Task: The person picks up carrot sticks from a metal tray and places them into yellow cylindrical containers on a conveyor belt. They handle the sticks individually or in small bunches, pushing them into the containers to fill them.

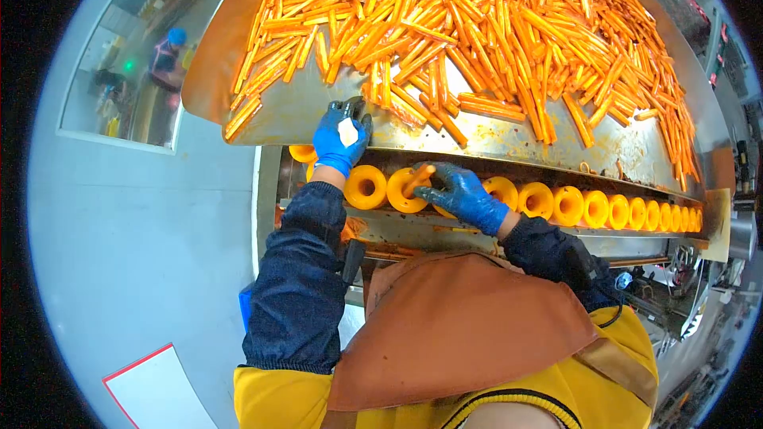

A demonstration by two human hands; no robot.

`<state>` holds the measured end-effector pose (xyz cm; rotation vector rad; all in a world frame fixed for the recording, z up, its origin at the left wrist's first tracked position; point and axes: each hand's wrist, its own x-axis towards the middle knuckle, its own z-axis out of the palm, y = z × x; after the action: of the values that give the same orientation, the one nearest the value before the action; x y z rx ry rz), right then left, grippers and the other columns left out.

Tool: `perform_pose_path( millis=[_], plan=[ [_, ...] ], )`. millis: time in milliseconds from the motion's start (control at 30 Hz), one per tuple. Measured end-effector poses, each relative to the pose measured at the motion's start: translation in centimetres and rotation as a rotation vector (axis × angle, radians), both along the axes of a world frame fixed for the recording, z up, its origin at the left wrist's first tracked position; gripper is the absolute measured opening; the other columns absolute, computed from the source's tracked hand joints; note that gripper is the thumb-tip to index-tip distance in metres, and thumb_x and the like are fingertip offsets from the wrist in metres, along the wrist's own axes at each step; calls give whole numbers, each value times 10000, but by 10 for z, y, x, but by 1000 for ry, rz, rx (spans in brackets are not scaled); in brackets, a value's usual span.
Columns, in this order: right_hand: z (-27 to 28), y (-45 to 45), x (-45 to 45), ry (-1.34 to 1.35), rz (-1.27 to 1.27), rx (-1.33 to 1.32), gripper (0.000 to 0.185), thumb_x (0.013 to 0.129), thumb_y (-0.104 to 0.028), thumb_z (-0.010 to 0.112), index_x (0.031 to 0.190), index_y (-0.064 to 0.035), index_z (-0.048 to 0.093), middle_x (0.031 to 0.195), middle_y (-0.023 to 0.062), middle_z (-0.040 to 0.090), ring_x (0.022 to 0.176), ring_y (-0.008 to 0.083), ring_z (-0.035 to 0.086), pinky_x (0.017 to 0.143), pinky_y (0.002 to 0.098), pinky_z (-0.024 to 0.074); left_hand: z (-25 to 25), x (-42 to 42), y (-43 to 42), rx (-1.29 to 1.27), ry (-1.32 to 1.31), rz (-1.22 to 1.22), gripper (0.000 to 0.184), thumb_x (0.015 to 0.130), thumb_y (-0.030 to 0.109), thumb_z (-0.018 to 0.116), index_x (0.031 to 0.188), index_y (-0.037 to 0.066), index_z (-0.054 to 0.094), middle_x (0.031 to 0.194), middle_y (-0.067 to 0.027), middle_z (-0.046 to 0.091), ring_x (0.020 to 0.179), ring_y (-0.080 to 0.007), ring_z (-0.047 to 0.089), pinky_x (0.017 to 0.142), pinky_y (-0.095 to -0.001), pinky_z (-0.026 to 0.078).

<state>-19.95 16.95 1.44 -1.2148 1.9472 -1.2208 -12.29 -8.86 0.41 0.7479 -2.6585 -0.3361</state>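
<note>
Orange sticks (509, 40) lie in a broad heap on a metal counter (278, 121) with raised sides, crossing one another at many angles, thickest toward the far side and looser along the near edge. At the far left, a window (87, 107) is set in a blue-grey wall (151, 238), and a figure in a blue head covering (176, 36) shows blurrily through it. Below, near the bottom, is a white panel (163, 389) with a red edge. Next comes a dark sleeve, leading up to the left hand (342, 139), gloved in blue with darkened fingers and a pale patch on its back. This hand is at the counter's near edge, close to the nearest sticks; whether its fingers grip anything cannot be told. Just below the counter's edge, a row of yellow rings (350, 184) runs from beside the left wrist away to the right, each with a round opening where it faces the camera. To the right of the left hand, one stick (419, 180) stands tilted over a ring, its lower end at the opening. The right hand (461, 192), also in a stained blue glove, pinches that stick between thumb and fingers. A brown apron (461, 334) spreads below. Farther right are the other dark sleeve, a yellow garment (628, 357) and cluttered machinery (683, 286).
</note>
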Motion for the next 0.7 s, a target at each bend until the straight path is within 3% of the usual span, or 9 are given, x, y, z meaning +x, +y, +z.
perform_pose_path(
  millis=[100,133,167,200,233,367,500,600,700],
  plan=[
    [41,0,-40,-15,-124,49,377,839,-264,690,1160,-82,612,1016,158,664,910,296,657,802,354,521,6,1,3,30,-7,9,325,825,296,590,1106,134,612,1041,-168,609,946,-377,587,815,-439,491],
    [49,-3,-60,222,-228,169,360,820,-214,687,1149,-86,616,1019,157,659,897,315,653,786,379,526,3,3,4,32,-1,15,329,825,298,590,1111,137,609,1042,-169,609,948,-377,587,816,-438,491],
    [29,-5,-89,468,-240,-58,346,798,-153,675,1135,-93,620,1007,161,656,881,336,648,756,396,530,1,3,3,31,8,17,332,826,300,590,1116,139,607,1043,-170,608,949,-377,587,817,-437,491],
    [36,-7,-108,746,-213,98,331,793,-162,670,1112,-89,621,1002,162,653,886,347,643,748,420,527,2,2,3,27,19,18,336,826,302,590,1121,141,605,1044,-171,608,951,-377,587,818,-436,491],
    [27,-9,-123,809,-176,254,297,792,-222,675,1050,-83,626,972,175,656,864,369,639,748,440,524,3,1,3,27,17,24,338,814,306,602,1108,139,615,1024,-167,613,938,-368,591,813,-435,494],
    [27,-27,-155,667,-102,460,304,781,-315,638,930,-50,623,909,228,646,830,409,629,736,484,510,3,1,3,33,49,34,334,791,315,626,1073,136,640,990,-161,625,905,-350,601,803,-435,501],
    [47,-70,-159,325,-303,241,355,779,-330,599,914,-3,623,915,272,638,874,445,612,767,482,500,7,1,6,43,57,48,321,796,315,624,1064,139,645,1010,-160,624,906,-350,606,803,-432,504],
    [25,-118,-163,426,-166,482,440,787,-363,604,1013,13,643,985,278,643,940,402,629,832,446,500,7,1,5,35,37,41,324,798,317,625,1069,140,641,1014,-157,622,906,-350,607,804,-431,504],
    [24,-132,-160,446,-127,562,476,779,-383,623,1061,0,646,1044,275,635,943,382,640,847,414,508,10,1,5,62,-4,47,344,810,309,612,1113,145,620,1057,-160,611,950,-355,597,832,-429,494]
  ],
)
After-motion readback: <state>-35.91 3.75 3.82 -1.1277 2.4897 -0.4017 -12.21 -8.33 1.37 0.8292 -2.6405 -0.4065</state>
